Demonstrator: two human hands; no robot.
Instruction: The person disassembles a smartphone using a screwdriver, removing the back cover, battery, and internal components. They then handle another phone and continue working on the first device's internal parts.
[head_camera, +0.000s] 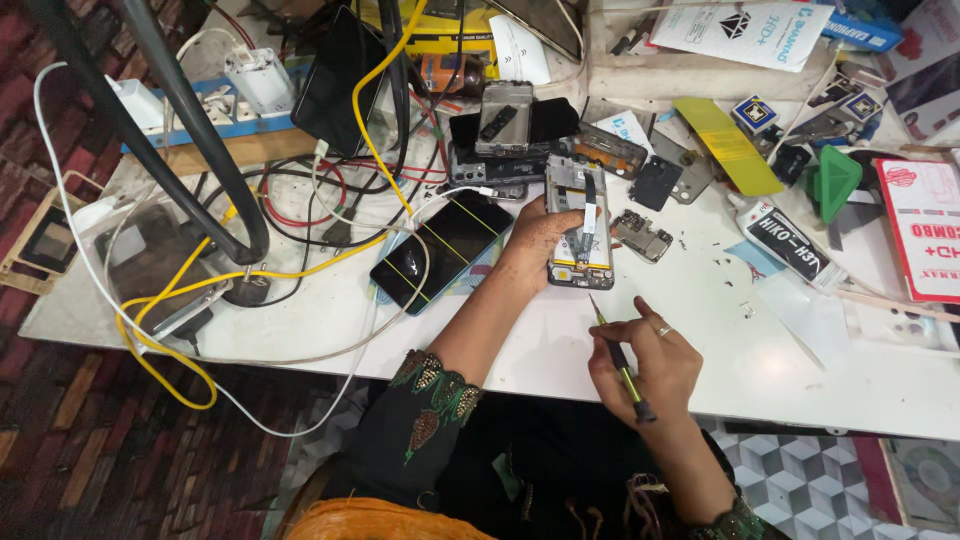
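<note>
Head view, looking straight down on a crowded white surface. The left hand is curled around the left edge of an opened phone frame, fingers wrapped over it and pressing it flat; the frame lies just past the middle of the surface, its inner parts facing up, a pale ribbon strip running down its centre. The right hand sits nearer the body, fingers pinched together on a slim screwdriver with a yellow-and-black shaft. Its tip points up toward the frame's lower edge and is near it, not touching.

Left of the frame, a dark phone with thin yellow lines across its screen lies face up, a white cable plugged into its top end. A small circuit board rests just to the right of the frame. Behind it, more stripped phone bodies are stacked, one black phone lying crosswise under a grey frame. Further right: a yellow strip, a green triangular pick and a black glue tube. Far left, a power strip with a white charger, and a yellow cable looping off the edge.
</note>
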